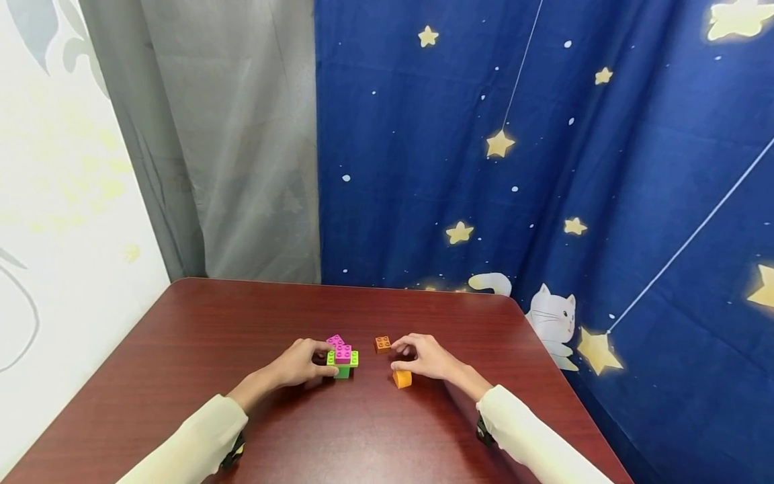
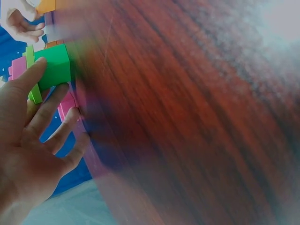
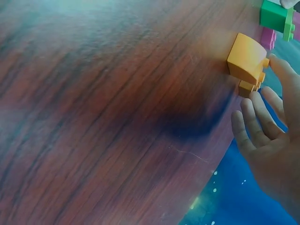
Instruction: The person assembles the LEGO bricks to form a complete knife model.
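Observation:
My left hand (image 1: 300, 363) holds a small stack of toy building bricks between thumb and fingers. The stack has a green brick (image 2: 55, 65) at the bottom, a lime plate (image 1: 354, 358) over it and a magenta brick (image 1: 342, 353) on top. Just behind it is a second magenta brick (image 1: 334, 341). My right hand (image 1: 426, 357) hovers by a yellow-orange curved brick (image 3: 246, 57) on the table. Its thumb tip is at that brick's studs, while the other fingers are spread loosely and apart from it. A darker orange brick (image 1: 382, 344) lies beyond the right fingertips.
Everything stands on a dark red wood-grain table (image 1: 242, 309). Behind its far edge hang a grey curtain (image 1: 242, 134) and a blue star-patterned curtain (image 1: 411, 168). A pale patterned wall (image 1: 72, 235) is on the left.

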`<state>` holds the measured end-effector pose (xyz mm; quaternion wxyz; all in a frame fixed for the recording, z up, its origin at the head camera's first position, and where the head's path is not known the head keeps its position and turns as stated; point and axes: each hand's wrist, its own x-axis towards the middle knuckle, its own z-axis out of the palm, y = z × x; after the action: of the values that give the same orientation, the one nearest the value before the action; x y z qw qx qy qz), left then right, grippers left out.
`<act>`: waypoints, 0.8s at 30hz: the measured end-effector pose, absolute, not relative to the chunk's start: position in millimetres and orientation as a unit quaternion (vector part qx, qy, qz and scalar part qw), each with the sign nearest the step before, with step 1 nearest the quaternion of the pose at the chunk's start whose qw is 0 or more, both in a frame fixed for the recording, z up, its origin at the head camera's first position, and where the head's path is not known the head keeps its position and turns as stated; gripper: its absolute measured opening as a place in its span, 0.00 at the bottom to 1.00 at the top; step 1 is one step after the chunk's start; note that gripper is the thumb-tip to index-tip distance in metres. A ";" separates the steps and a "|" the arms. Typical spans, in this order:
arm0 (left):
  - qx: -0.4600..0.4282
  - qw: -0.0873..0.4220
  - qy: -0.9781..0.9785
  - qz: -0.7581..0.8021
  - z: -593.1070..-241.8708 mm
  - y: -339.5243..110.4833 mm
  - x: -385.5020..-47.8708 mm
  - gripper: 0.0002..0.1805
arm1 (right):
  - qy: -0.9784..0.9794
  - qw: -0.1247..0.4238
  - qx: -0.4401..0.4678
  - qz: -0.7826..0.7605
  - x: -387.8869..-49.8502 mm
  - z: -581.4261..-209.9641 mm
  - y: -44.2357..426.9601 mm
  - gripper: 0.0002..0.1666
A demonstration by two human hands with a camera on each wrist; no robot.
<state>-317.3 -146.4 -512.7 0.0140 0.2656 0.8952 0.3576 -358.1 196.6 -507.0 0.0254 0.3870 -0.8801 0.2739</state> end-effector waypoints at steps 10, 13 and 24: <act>0.265 0.014 0.897 0.354 -512.5 -143.2 -316.1 0.15 | -0.878 0.032 0.382 0.288 -375.4 -509.2 187.1 0.23; 0.267 0.012 0.893 0.361 -512.7 -141.6 -315.5 0.17 | -0.879 0.027 0.373 0.295 -379.5 -510.6 184.1 0.23; 0.278 0.008 0.892 0.357 -514.9 -138.4 -319.9 0.17 | -0.887 0.028 0.356 0.293 -392.5 -507.6 173.4 0.27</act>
<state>-319.9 -138.4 -514.9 0.0080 0.2778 0.8918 0.3570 -392.5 173.4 -507.6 0.0276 0.3558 -0.8872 0.2926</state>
